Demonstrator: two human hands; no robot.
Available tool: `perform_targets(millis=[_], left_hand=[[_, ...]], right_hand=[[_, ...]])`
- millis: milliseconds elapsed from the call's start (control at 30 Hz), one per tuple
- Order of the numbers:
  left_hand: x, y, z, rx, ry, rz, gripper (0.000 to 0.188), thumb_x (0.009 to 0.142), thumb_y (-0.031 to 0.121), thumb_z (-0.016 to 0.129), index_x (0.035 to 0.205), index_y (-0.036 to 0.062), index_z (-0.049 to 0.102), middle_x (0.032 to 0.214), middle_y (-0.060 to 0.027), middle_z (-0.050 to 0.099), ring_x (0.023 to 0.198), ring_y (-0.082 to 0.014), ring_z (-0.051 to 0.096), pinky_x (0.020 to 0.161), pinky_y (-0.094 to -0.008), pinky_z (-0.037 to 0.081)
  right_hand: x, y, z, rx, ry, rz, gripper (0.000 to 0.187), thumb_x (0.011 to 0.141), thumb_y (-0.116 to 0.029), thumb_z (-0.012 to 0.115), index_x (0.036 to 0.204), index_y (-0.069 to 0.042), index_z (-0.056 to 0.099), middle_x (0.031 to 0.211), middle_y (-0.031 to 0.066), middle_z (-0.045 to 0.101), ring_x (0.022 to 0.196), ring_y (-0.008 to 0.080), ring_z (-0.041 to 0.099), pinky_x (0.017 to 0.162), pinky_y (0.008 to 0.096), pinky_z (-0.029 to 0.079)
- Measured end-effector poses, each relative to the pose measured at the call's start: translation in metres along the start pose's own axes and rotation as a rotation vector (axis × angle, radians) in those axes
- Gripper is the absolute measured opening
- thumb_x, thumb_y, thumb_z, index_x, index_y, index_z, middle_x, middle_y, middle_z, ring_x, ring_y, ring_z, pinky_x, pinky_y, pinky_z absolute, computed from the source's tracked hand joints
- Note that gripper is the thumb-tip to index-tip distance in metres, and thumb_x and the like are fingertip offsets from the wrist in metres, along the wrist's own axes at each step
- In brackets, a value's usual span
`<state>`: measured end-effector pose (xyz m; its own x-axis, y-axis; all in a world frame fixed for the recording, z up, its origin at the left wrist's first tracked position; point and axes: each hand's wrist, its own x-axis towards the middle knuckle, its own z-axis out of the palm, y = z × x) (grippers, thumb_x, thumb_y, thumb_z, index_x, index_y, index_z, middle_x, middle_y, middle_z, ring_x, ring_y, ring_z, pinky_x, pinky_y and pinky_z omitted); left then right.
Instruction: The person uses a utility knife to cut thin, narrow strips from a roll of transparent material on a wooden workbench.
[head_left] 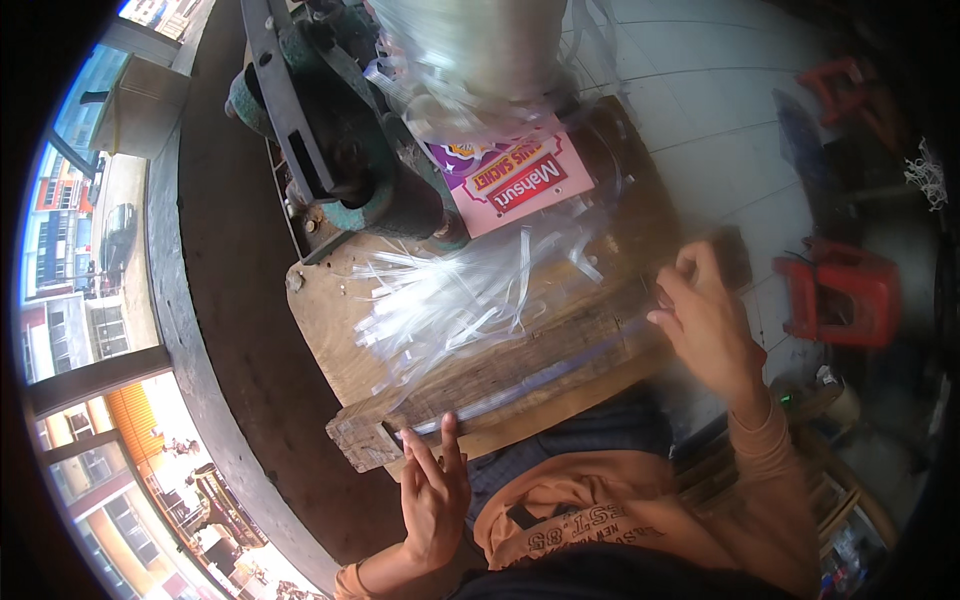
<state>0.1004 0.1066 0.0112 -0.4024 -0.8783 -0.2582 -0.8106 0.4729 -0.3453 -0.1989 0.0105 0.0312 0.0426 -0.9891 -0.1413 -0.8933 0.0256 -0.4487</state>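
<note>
A long wooden plank (500, 365) lies along the near edge of a wooden work board. A thin, clear plastic strip (510, 397) stretches along it. My left hand (432, 495) has its index and middle fingers extended and apart, their tips resting at the strip's left end beside a small dark stop. Over the plank's right end, my right hand (705, 325) is curled with thumb and fingers drawn together, at the strip's other end. Motion blurs that hand slightly. Just beyond the plank, many loose clear strips (430, 310) lie in a fanned pile.
A green and black metal hand press (345, 150) stands at the far left of the board. Beside it are a pink printed card (525, 180) and a large bundle of clear plastic (480, 60). Red plastic stools (840, 295) stand on the tiled floor to the right.
</note>
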Motion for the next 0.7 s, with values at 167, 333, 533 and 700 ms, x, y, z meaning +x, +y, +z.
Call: perform_targets(millis=[167,333,533,700], left_hand=[[0.001,-0.001,-0.001,-0.011,-0.027,0.01,0.061,0.084,0.026,0.059,0.138,0.0056,0.039,0.12,-0.0359,0.046,0.078,-0.0248,0.056,0.077,-0.0285,0.046],[0.002,-0.002,-0.005,-0.021,-0.045,0.022,0.056,0.09,0.026,0.053,0.139,0.0047,0.035,0.116,-0.0384,0.048,0.097,-0.0323,0.061,0.083,-0.0282,0.047],[0.0,-0.002,-0.001,-0.043,-0.033,-0.004,0.055,0.091,0.024,0.051,0.14,0.0047,0.035,0.116,-0.0371,0.049,0.098,-0.0329,0.06,0.086,-0.0297,0.047],[0.001,-0.001,-0.002,-0.049,-0.033,0.002,0.054,0.092,0.025,0.051,0.139,0.0047,0.035,0.115,-0.0372,0.049,0.099,-0.0333,0.06,0.087,-0.0304,0.047]], right_hand=[[-0.01,0.007,0.019,0.091,0.075,-0.124,0.015,0.073,0.009,0.055,0.083,-0.002,0.057,0.085,0.006,0.048,0.07,0.0267,0.058,0.057,0.0385,0.046],[-0.015,0.016,0.025,0.088,0.15,-0.238,0.013,0.072,0.006,0.06,0.082,-0.003,0.061,0.085,0.0047,0.054,0.068,0.0215,0.058,0.055,0.0341,0.048],[-0.031,0.008,0.034,-0.085,0.213,-0.319,0.021,0.071,0.0,0.065,0.092,0.001,0.063,0.094,0.0065,0.06,0.073,0.019,0.061,0.053,0.0297,0.051],[-0.052,0.006,0.04,-0.2,0.192,-0.289,0.048,0.074,0.003,0.059,0.121,-0.007,0.057,0.11,0.0166,0.059,0.061,0.0171,0.06,0.052,0.0278,0.053]])
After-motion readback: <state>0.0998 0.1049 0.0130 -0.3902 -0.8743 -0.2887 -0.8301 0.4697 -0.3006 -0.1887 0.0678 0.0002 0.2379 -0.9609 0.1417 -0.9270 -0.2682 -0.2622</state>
